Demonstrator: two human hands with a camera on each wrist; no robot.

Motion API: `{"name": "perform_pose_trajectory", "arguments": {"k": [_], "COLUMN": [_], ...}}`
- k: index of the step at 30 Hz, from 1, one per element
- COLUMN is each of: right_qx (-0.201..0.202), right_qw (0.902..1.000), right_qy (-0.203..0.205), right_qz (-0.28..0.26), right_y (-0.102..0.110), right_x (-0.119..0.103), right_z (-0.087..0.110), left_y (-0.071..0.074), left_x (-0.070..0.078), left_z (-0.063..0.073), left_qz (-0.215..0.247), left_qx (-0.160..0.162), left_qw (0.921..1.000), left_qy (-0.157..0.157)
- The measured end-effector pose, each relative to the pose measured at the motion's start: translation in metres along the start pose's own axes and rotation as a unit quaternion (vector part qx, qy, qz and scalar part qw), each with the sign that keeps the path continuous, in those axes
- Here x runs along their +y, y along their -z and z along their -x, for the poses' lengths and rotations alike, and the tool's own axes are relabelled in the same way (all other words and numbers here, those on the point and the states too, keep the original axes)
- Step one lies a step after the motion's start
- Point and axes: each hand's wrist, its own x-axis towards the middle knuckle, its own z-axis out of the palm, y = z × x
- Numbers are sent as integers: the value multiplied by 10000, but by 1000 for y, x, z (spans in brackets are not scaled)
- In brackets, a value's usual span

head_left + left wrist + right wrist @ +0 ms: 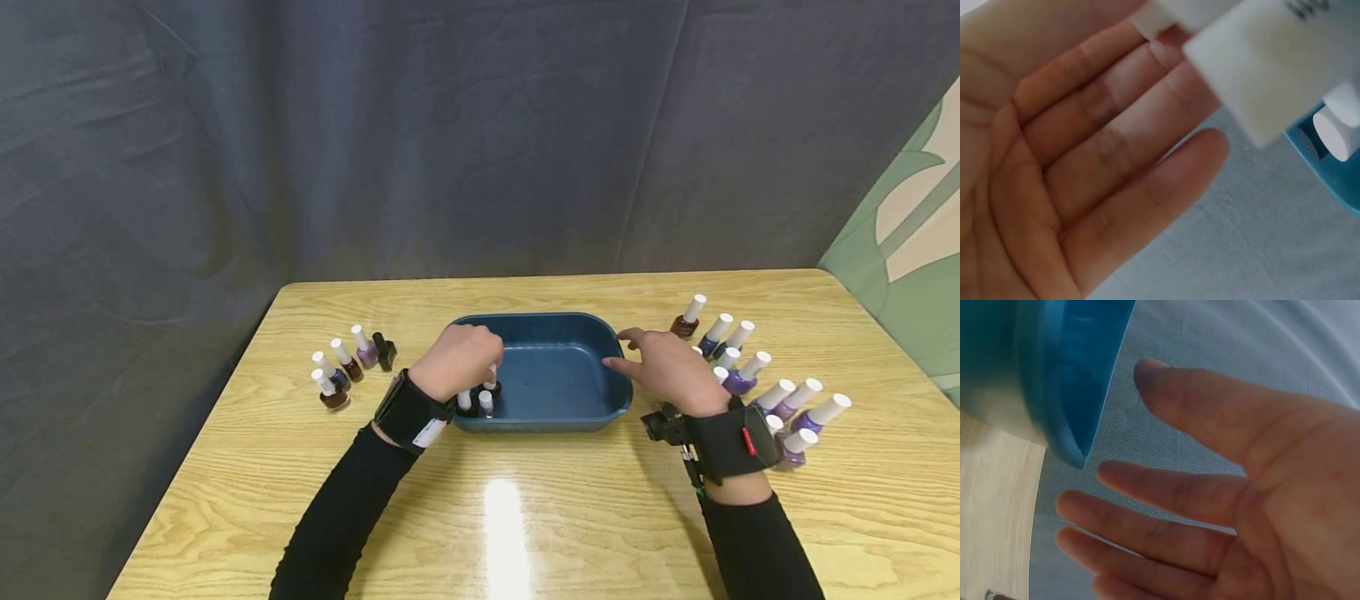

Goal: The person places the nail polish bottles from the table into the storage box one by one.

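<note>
My left hand [462,357] is over the left end of a dark blue plastic basin [543,423]. Its thumb and fingertips pinch the white cap [1155,20] of a nail polish bottle, whose lower part is hidden. Several nail polish bottles with white caps, among them one small bottle [486,405], stand in that end of the basin. A blurred white cap [1266,75] with dark lettering looms close to the left wrist camera. By the basin's right rim, my right hand [670,369] holds nothing, its thumb and fingers spread apart.
Several white-capped bottles, including a purple one [741,380], stand right of the basin, some behind the right wrist. On the left are several more bottles [330,390] and a black clip-like object [385,352]. A dark curtain [465,142] hangs behind the wooden table [570,517].
</note>
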Motion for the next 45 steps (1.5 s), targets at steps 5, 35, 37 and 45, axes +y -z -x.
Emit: {"name": "perform_pose_trajectory", "arguments": {"k": [5, 35, 37, 45], "right_qx": [22, -54, -70, -81], "right_qw": [10000, 10000, 10000, 10000], "right_qy": [31, 69, 55, 48], "right_qz": [-1, 21, 27, -10], "right_y": [0, 1, 0, -1], "right_x": [-1, -1, -1, -1], "right_z": [0, 0, 0, 0], "left_y": [-1, 50, 55, 53], "left_x": [0, -18, -26, -65], "left_z": [-1, 33, 40, 74], "left_qz": [-71, -57, -12, 811], "left_qx": [-12, 405, 450, 840], "left_qw": [10000, 9952, 9930, 9767], "left_qy": [65, 886, 1093, 1799]}}
